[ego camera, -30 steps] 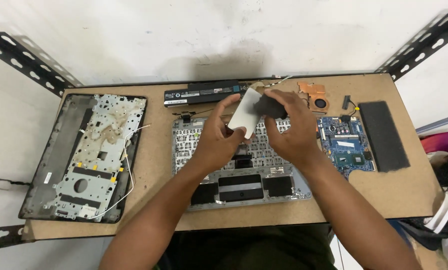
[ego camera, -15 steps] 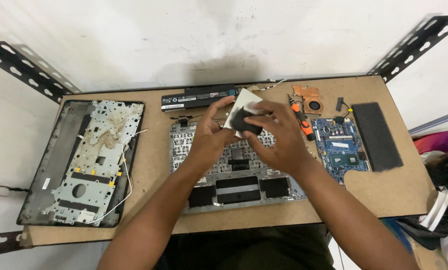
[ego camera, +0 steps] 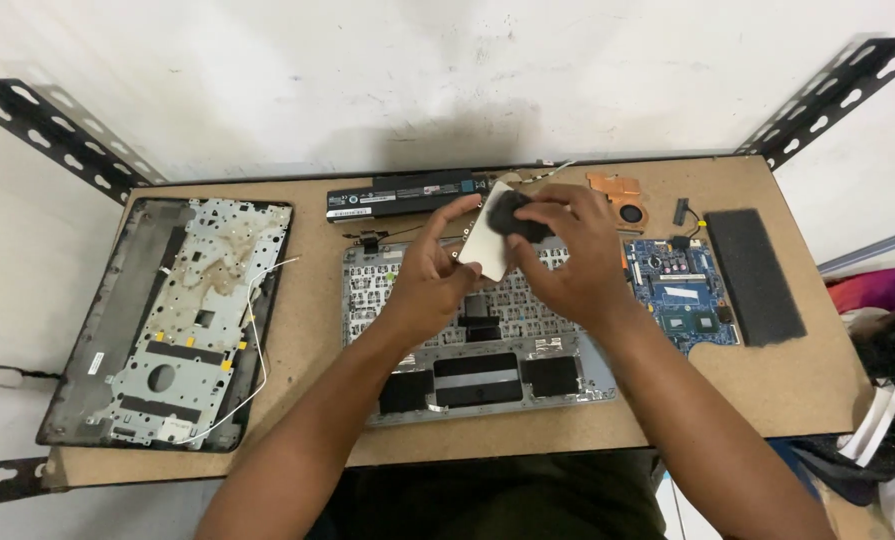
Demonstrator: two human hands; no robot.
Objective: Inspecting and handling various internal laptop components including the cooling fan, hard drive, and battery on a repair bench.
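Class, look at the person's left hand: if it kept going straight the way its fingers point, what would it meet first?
The left hand points up and away toward the table's far edge. Beyond the white piece it holds, the long black battery probably comes first, though height is unclear.

Head camera looks steeply down, near, onto the table (ego camera: 297,330).

A repair workshop: stripped laptop shell (ego camera: 167,320), circuit board (ego camera: 682,290) and battery (ego camera: 407,193) spread across a bare fibreboard bench (ego camera: 787,390).
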